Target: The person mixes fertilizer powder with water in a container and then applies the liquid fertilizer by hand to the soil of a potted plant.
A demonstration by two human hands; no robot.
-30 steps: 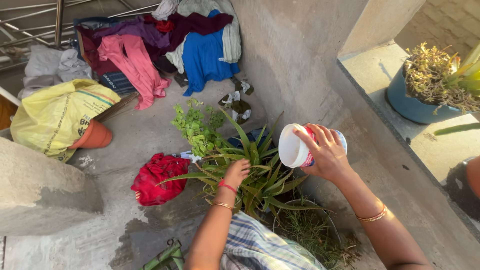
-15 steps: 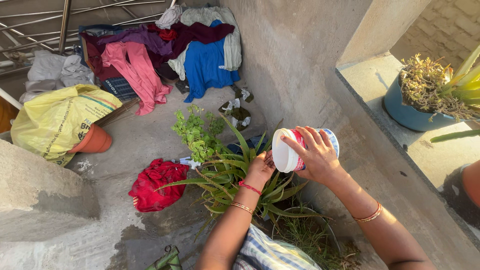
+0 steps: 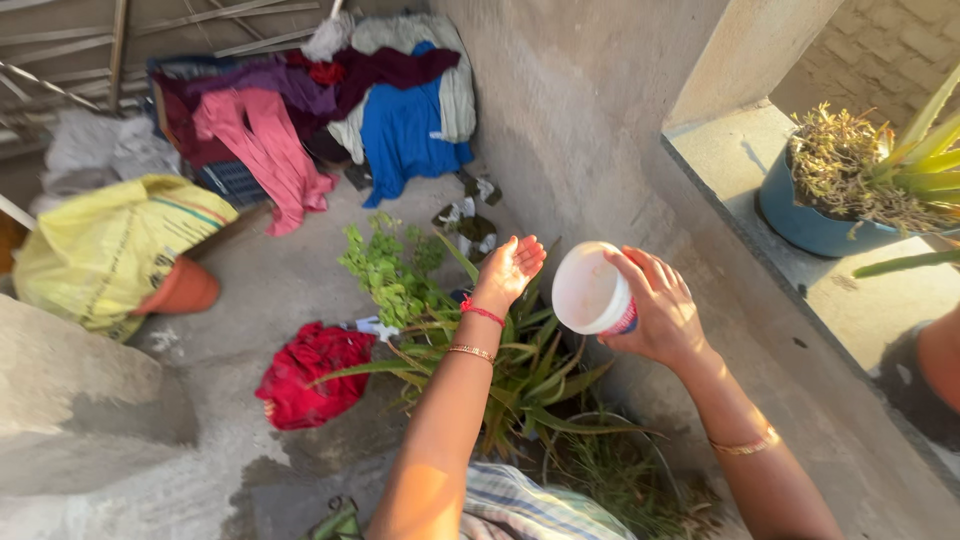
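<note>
While the right hand (image 3: 660, 310) was closed around a white plastic cup (image 3: 592, 289), with the fingers wrapped over its side and the thumb underneath, the cup was tilted so that its open mouth faced to the left. The left hand (image 3: 511, 266) held nothing: it was open, palm turned up, with the fingers slightly curved and close together. It was raised just beside the mouth of the cup, to the left of it, but I could not tell if they touched. On the left wrist were a red thread and a thin gold bangle; another bangle was on the right forearm.

Both hands hovered above an aloe plant (image 3: 510, 375) with long pointed green leaves, which stood on the concrete floor (image 3: 260, 270) close to the grey wall (image 3: 580, 120). Just behind the aloe grew a small leafy plant (image 3: 388, 262). A crumpled red cloth (image 3: 308, 372) lay on the floor to the left of the aloe. Farther away, a terracotta pot (image 3: 182, 288) lay on its side against a yellow sack (image 3: 105, 245), and a pile of coloured clothes (image 3: 330, 100) was in the corner. On the ledge to the right stood a blue pot (image 3: 815, 225) with a dry plant.
</note>
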